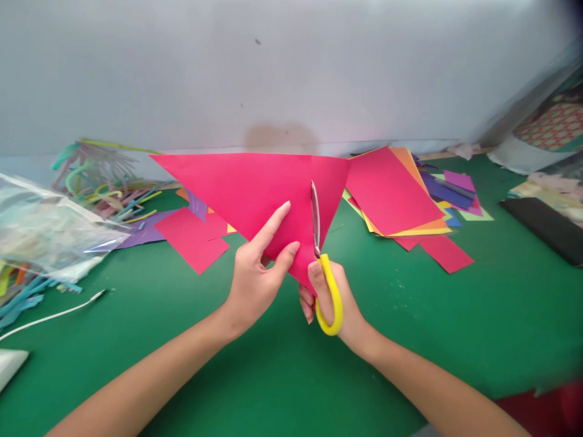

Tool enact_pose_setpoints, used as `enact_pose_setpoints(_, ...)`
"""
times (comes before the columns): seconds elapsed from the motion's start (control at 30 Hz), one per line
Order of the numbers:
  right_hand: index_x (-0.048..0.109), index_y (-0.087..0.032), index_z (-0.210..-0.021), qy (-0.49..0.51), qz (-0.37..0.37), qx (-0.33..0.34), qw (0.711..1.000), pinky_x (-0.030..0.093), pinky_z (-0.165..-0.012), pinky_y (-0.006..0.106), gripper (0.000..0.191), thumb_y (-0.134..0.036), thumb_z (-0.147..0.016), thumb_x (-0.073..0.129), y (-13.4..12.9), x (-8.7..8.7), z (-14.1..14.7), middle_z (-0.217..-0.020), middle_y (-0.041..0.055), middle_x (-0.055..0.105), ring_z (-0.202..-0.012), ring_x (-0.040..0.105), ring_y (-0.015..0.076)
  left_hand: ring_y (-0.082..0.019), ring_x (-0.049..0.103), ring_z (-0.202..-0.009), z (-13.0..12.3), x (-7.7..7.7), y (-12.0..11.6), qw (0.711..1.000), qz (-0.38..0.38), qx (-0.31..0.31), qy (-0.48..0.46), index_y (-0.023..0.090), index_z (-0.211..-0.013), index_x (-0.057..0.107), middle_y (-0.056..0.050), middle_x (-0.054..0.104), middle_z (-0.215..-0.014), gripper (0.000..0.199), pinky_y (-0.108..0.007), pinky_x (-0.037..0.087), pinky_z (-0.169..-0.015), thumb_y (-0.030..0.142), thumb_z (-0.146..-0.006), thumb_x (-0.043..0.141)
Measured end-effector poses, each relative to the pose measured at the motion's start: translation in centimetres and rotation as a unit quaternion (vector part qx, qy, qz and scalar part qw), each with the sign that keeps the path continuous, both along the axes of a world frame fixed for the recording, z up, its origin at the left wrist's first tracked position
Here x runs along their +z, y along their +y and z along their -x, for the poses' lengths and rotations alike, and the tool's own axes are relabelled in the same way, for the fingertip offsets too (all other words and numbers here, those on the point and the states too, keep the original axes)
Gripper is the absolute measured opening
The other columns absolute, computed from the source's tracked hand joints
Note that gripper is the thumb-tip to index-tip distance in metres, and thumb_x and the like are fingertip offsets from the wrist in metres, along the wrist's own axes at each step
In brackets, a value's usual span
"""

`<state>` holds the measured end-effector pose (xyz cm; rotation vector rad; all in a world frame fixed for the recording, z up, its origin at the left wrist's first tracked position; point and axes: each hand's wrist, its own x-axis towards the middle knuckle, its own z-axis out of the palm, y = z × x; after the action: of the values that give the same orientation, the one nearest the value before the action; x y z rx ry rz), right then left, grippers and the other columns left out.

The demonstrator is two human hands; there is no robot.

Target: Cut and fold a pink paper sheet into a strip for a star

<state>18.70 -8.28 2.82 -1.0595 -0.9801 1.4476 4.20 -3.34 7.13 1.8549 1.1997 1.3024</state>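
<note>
A large pink-red sheet of paper [246, 188], triangular in outline, is held up above the green table. My left hand [257, 267] grips its lower left edge, with the thumb and index finger on the front face and the other fingers behind. Yellow-handled scissors [334, 303] are in my right hand [344, 297], thumb through the visible loop. One blade lies in front of the paper, pointing up; the other blade is hidden behind it. Fingers of my right hand show below the paper's lower corner.
Coloured paper sheets [392, 194] are stacked at the right, beside smaller scraps [449, 252]. More red pieces [195, 237] lie left. Pipe cleaners [104, 182], a clear plastic bag [50, 224] and a white cable [59, 312] sit far left. A black case [544, 227] lies right.
</note>
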Motion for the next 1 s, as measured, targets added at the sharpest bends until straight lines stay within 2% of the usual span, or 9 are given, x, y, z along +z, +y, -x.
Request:
enact_pose_setpoints(0.23,0.051,-0.023,-0.079,0.018,-0.001,-0.003,1.0,0.041,-0.03,0.018,0.054,-0.073,-0.093,0.065,0.01,-0.02,-0.04,-0.049,-0.0084,0.047,-0.033,0.049,0.0097,-0.003,0.047,-0.048,0.07,0.01,-0.08,1.0,0.018,-0.001,-0.009,0.037,-0.155,0.056,-0.004,0.07,-0.141,0.061,-0.019,0.042,-0.039,0.039,-0.097,0.074)
enact_pose_setpoints(0.4,0.052,-0.022,-0.077,0.011,-0.008,0.0,1.0,0.041,-0.03,0.017,0.049,-0.065,-0.095,0.068,-0.04,0.13,-0.25,-0.048,-0.0083,0.048,-0.033,0.05,0.0095,-0.002,0.045,-0.044,0.09,-0.02,-0.08,0.999,0.031,-0.003,-0.009,0.038,-0.156,0.054,-0.003,0.072,-0.137,0.063,-0.019,0.04,-0.035,0.04,-0.097,0.074)
enact_pose_setpoints(0.6,0.052,-0.023,-0.077,0.006,-0.009,-0.002,1.0,0.039,-0.029,0.017,0.049,-0.065,-0.095,0.069,0.03,0.09,-0.37,-0.048,-0.0084,0.048,-0.032,0.049,0.0095,-0.009,0.065,-0.06,0.12,-0.08,-0.01,1.0,0.022,-0.004,-0.009,0.037,-0.157,0.053,-0.004,0.066,-0.149,0.063,-0.021,0.054,-0.046,0.041,-0.097,0.074)
enact_pose_setpoints(0.7,0.052,-0.023,-0.079,0.007,0.0,-0.003,1.0,0.038,-0.029,0.017,0.052,-0.071,-0.094,0.065,0.15,-0.03,-0.39,-0.047,-0.008,0.048,-0.032,0.047,0.0093,-0.015,0.075,-0.078,0.1,-0.17,0.06,1.0,0.011,-0.001,-0.008,0.036,-0.157,0.053,-0.004,0.065,-0.151,0.063,-0.024,0.064,-0.06,0.039,-0.097,0.074)
enact_pose_setpoints(0.8,0.052,-0.023,-0.08,0.006,0.009,0.001,1.0,0.037,-0.029,0.018,0.057,-0.078,-0.091,0.062,0.34,-0.01,-0.34,-0.047,-0.007,0.049,-0.032,0.045,0.0093,-0.026,0.076,-0.114,0.1,-0.16,0.14,1.0,-0.012,-0.003,-0.01,0.033,-0.157,0.054,-0.003,0.063,-0.153,0.063,-0.034,0.068,-0.089,0.036,-0.097,0.074)
enact_pose_setpoints(0.9,0.05,-0.023,-0.078,0.008,0.012,0.013,1.0,0.036,-0.029,0.018,0.06,-0.081,-0.09,0.061,0.47,0.14,-0.15,-0.048,-0.0069,0.048,-0.031,0.044,0.0088,-0.031,0.06,-0.142,0.22,0.07,0.33,0.999,-0.031,0.007,-0.007,0.033,-0.156,0.055,-0.001,0.06,-0.156,0.061,-0.044,0.058,-0.113,0.036,-0.098,0.073)
enact_pose_setpoints(1.0,0.05,-0.023,-0.08,0.022,0.013,0.037,0.999,0.035,-0.028,0.017,0.058,-0.079,-0.091,0.061,0.37,0.11,0.1,-0.049,-0.0076,0.049,-0.031,0.042,0.0078,-0.032,0.052,-0.15,0.59,0.57,0.89,0.999,-0.049,0.021,-0.007,0.032,-0.156,0.055,-0.001,0.058,-0.158,0.059,-0.051,0.048,-0.124,0.037,-0.099,0.071)
